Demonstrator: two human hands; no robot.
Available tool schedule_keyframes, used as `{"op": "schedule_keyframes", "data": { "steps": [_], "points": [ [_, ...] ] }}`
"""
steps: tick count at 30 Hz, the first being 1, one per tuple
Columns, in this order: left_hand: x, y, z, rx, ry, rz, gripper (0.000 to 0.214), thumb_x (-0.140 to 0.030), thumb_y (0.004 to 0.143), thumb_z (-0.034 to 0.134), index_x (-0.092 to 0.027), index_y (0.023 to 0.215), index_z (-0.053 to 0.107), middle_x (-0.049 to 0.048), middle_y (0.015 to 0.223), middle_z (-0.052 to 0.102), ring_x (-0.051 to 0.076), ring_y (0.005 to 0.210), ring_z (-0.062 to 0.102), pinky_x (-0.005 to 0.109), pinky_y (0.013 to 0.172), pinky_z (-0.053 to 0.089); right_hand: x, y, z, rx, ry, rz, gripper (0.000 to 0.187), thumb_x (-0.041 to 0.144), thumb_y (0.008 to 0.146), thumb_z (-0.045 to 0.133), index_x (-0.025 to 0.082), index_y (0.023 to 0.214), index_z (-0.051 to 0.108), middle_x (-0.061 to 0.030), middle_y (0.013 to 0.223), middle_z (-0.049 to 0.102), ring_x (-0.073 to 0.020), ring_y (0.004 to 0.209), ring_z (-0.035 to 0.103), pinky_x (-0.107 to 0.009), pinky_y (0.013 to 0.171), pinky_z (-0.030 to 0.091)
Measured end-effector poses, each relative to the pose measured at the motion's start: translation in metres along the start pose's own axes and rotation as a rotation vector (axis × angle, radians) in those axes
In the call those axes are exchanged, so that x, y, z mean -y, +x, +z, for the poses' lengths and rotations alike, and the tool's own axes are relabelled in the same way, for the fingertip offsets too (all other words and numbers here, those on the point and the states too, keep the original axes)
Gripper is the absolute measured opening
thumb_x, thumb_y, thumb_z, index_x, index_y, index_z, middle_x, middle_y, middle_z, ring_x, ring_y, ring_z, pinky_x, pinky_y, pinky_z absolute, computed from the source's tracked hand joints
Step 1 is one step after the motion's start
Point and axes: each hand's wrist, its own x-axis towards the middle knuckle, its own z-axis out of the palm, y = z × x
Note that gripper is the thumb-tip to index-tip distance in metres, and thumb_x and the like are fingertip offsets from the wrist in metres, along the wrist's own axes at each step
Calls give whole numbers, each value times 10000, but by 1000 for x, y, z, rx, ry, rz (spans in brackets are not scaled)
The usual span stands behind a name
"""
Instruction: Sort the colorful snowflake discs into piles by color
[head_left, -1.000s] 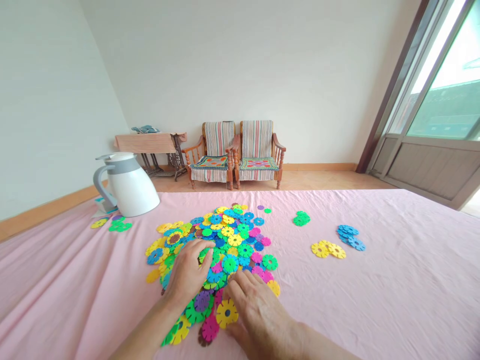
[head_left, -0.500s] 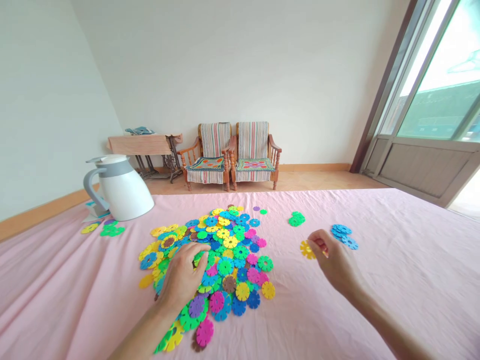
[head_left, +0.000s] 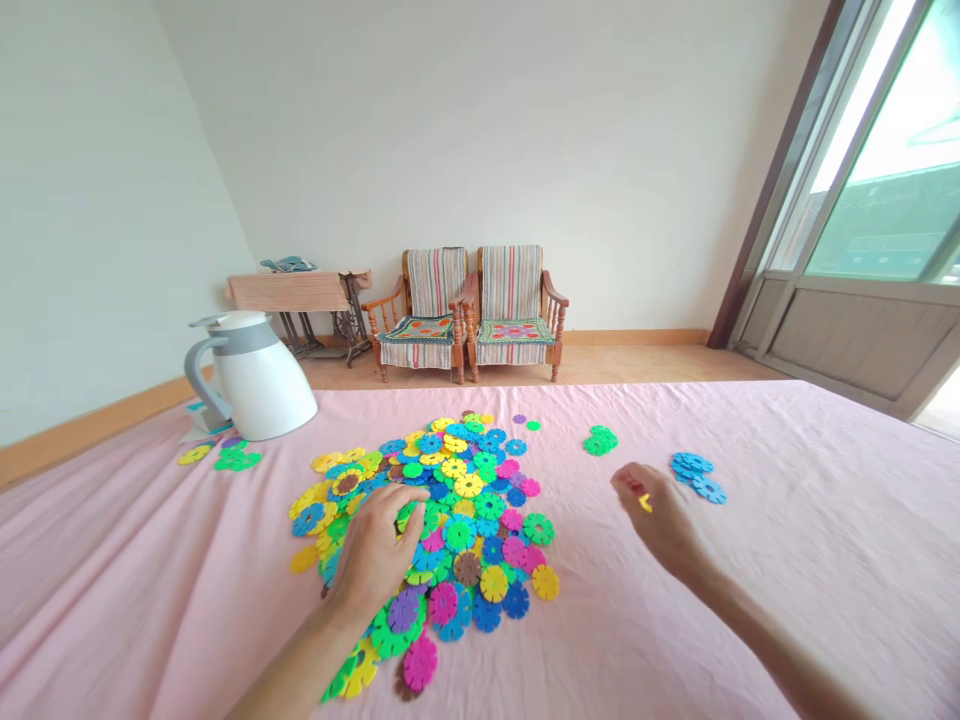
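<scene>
The right hand (head_left: 658, 518) hangs in the air right of centre, wrist angled in and fingers pinched almost shut on a yellow plastic disc (head_left: 645, 503) – only a sliver of it shows – near the small group of blue discs (head_left: 697, 475). The left hand (head_left: 373, 555) lies loosely curved on the heap of multicoloured discs (head_left: 480, 510), lower centre, on a pink sheet (head_left: 787, 600) – whether it has hold of a piece, I cannot tell.

The right hand (head_left: 660, 520) has moved off the heap of multicoloured plastic flower discs (head_left: 465, 510) — it now hovers toward the right of the pink cotton sheet (head_left: 750, 620), a sliver of yellow plastic flower disc (head_left: 645, 503) showing between its fingers, where loose yellow discs lay earlier.
</scene>
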Motion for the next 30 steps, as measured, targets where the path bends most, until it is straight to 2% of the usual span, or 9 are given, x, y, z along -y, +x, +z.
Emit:
{"op": "schedule_keyframes", "data": {
  "steps": [3,7,13,18,21,25,30],
  "points": [
    [-3,0,-2,3,-3,-8,186,-251,840,500,-219,891,675,40,924,703,226,910,643,367,831,504,42,-6,17,89,46,-153,191,222,871,414,202,782,581,-25,762,629,-160,711,591,-263,650,408],
    [-5,1,-3,22,-2,-16,186,-247,837,501,-213,881,678,42,912,703,228,903,640,374,829,501,90,-6,38,184,70,-324,166,179,863,484,191,933,634,-53,888,636,-179,865,576,-280,762,421],
    [-2,0,-1,39,3,-19,182,-242,849,499,-208,897,671,43,925,696,223,915,629,373,843,487,127,16,70,228,69,-428,250,234,894,500,193,1109,621,-70,1059,644,-199,1018,525,-307,880,383],
    [0,-1,-2,32,-3,-19,176,-245,855,501,-212,914,663,37,938,689,215,932,623,361,852,482,135,22,87,219,26,-436,186,303,877,558,204,1007,648,-70,1009,653,-225,960,527,-348,834,373],
    [-1,-1,-3,33,-3,-17,175,-240,854,500,-210,912,662,36,929,688,214,927,622,361,847,482,134,17,88,205,10,-464,127,239,897,526,211,876,649,-47,915,653,-202,889,531,-320,798,361],
    [-2,0,-2,34,1,-17,178,-240,852,497,-209,897,666,38,915,691,219,913,625,364,840,481,128,14,83,135,11,-442,211,145,909,453,197,762,595,-45,819,631,-185,805,517,-297,749,349],
    [1,0,0,40,0,-11,185,-248,858,490,-209,904,665,41,928,691,222,926,622,366,843,477,100,15,62,22,65,-286,281,184,941,338,202,753,546,-30,741,603,-165,731,527,-260,680,365]
  ]
}}
